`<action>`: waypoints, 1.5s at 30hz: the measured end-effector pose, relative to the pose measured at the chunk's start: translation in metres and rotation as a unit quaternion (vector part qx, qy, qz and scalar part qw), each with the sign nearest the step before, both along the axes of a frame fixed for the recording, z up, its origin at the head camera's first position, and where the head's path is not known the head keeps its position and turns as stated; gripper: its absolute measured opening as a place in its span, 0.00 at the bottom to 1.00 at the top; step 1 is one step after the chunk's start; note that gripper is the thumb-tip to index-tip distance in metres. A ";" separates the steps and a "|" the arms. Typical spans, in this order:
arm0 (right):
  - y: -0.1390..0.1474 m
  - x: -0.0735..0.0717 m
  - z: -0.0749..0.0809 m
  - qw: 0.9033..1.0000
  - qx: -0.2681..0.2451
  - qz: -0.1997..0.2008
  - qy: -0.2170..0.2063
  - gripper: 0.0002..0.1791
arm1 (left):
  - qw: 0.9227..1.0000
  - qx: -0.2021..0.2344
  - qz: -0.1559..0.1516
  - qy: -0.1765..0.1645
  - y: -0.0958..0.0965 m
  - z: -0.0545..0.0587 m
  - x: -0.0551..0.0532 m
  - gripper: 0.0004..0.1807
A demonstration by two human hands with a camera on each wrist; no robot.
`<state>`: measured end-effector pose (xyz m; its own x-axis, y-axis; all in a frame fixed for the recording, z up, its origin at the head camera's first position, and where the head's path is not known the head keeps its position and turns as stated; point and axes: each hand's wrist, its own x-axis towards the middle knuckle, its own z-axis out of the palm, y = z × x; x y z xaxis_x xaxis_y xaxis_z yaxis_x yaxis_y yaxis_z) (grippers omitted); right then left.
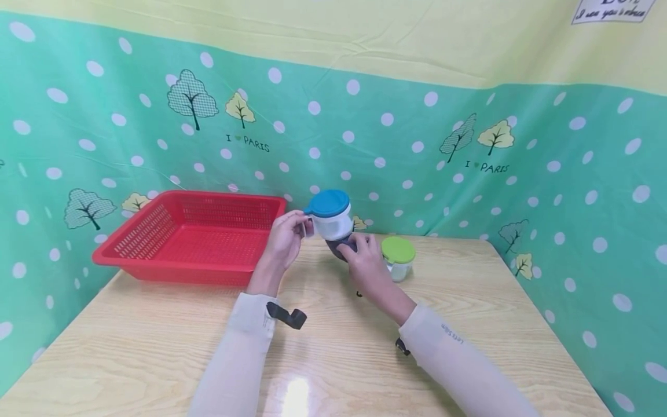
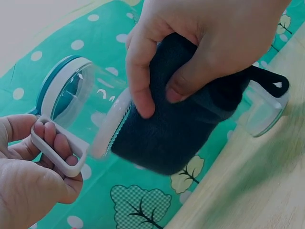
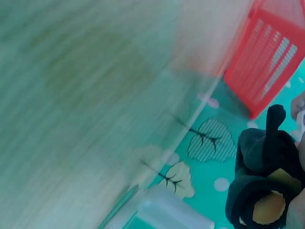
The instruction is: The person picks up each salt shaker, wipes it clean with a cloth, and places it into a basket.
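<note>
In the head view my left hand (image 1: 282, 238) holds up a clear jar (image 1: 336, 226) with a blue lid (image 1: 329, 202). Its fingers are hooked through the jar's white handle (image 2: 78, 168), and the thumb closes round it. My right hand (image 1: 366, 263) grips a dark navy cloth (image 2: 157, 138), thumb on the near side. The cloth's edge meets the jar's base, tilted toward it in the left wrist view. A strap-like loop (image 2: 274, 81) sticks out from the cloth. From the right wrist the folded cloth (image 3: 257, 162) shows an opening with something yellowish inside.
A second clear jar with a green lid (image 1: 398, 250) stands on the wooden table (image 1: 333, 359), just right of my right hand. At the left sits a red plastic basket (image 1: 177, 272). A green dotted curtain (image 1: 365, 150) hangs behind the table and along its sides.
</note>
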<state>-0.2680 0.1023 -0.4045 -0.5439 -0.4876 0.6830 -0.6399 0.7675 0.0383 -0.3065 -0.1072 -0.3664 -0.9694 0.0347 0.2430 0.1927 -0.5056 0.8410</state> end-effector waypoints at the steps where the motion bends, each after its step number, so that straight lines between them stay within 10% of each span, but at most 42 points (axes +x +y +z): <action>1: 0.001 -0.001 0.000 1.000 -0.007 -0.009 -0.002 0.21 | 1.000 0.001 -0.001 0.000 0.000 0.000 0.000 0.18; 7: 0.006 -0.007 0.000 0.998 -0.029 -0.049 -0.008 0.19 | 1.000 0.001 -0.005 -0.004 0.000 0.000 0.001 0.18; 19: -0.007 0.008 -0.002 1.000 -0.009 0.003 -0.004 0.22 | 1.000 0.011 -0.004 -0.002 0.002 -0.001 0.000 0.18; 29: 0.008 -0.006 0.006 0.997 -0.053 -0.063 -0.006 0.19 | 1.000 0.012 -0.015 0.003 -0.001 0.001 0.000 0.18; 45: -0.013 0.010 0.006 1.000 -0.018 -0.005 -0.002 0.21 | 0.999 0.044 -0.004 -0.015 0.000 0.001 -0.001 0.15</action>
